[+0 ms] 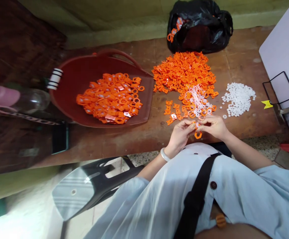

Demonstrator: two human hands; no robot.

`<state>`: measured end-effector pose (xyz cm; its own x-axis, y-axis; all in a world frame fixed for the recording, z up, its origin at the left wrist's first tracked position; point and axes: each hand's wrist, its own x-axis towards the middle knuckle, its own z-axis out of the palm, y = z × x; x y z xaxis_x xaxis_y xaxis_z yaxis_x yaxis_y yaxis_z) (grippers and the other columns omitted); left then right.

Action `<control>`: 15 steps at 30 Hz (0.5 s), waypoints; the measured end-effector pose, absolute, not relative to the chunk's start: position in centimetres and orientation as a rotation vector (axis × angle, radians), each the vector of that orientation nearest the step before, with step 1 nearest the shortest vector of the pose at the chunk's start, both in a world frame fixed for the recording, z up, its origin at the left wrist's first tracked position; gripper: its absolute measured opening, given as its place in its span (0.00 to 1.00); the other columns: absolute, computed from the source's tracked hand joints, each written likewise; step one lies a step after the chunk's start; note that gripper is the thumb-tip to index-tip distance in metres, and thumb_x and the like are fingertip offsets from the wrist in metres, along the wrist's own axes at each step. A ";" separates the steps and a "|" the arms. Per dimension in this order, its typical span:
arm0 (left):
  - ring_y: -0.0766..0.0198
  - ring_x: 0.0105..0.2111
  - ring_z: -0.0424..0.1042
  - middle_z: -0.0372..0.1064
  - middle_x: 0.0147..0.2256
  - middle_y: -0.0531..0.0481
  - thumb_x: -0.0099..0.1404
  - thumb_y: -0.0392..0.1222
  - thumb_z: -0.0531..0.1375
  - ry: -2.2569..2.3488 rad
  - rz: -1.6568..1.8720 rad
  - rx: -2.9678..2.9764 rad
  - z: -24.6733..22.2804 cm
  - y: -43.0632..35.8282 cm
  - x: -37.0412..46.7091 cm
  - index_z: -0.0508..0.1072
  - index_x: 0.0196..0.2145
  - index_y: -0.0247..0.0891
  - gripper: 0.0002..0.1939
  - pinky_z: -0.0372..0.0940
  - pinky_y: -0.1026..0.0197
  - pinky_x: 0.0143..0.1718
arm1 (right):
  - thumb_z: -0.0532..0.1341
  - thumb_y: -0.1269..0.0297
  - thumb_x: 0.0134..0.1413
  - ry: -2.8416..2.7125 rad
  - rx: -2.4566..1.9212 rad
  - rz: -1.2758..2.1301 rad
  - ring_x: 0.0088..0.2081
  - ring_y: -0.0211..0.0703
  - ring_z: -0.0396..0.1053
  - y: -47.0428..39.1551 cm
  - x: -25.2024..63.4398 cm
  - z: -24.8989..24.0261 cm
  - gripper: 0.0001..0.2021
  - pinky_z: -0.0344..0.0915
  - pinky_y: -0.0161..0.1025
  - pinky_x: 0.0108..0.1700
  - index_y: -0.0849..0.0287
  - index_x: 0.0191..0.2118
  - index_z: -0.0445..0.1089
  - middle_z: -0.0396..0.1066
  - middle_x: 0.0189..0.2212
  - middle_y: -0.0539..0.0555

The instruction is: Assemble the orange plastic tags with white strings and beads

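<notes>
Near the table's front edge, my left hand (181, 133) and my right hand (214, 127) meet, fingers pinched on a small orange plastic piece (198, 134) with a hexagonal ring hanging below. Something whitish shows between the fingertips, too small to name. Just beyond my hands lie a bundle of pinkish-white strings (196, 97) and several small white round pieces. Loose orange pieces (178, 109) are scattered to the left of the strings. A large heap of orange plastic pieces (184, 71) rises behind them, and a pile of white beads (239, 99) sits to the right.
A dark red basket (67, 83) on the left holds many orange pieces. Against the wall rests a black plastic bag (209, 30). A pale panel with a wire frame (281, 88) stands at right. A phone (60, 137) lies near the front left edge, above a grey stool (85, 189).
</notes>
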<state>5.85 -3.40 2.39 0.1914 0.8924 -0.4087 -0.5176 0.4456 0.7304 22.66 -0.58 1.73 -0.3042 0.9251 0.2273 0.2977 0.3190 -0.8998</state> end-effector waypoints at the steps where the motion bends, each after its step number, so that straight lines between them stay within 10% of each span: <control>1: 0.69 0.28 0.74 0.75 0.29 0.54 0.41 0.47 0.75 0.910 1.062 0.488 2.2 -3.4 6.0 0.70 0.26 0.35 0.21 0.70 0.66 0.33 | 0.69 0.45 0.45 -1.750 -1.119 0.966 0.23 0.34 0.62 -0.8 22.6 1.4 0.20 0.60 0.34 0.28 0.59 0.23 0.74 0.69 0.20 0.48; 15: 0.63 0.43 0.75 0.76 0.40 0.50 0.46 0.44 0.74 0.842 1.216 0.482 2.4 -3.7 6.5 0.67 0.28 0.38 0.20 0.68 0.61 0.44 | 0.70 0.50 0.46 -1.620 -0.973 0.952 0.35 0.40 0.71 -1.1 23.1 2.6 0.20 0.70 0.40 0.38 0.57 0.42 0.73 0.73 0.36 0.54</control>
<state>6.45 -3.74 2.40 0.1096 0.9467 -0.3028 -0.6163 0.3037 0.7266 23.10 -1.12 2.56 -0.1975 0.9193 0.3404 0.1505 0.3716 -0.9161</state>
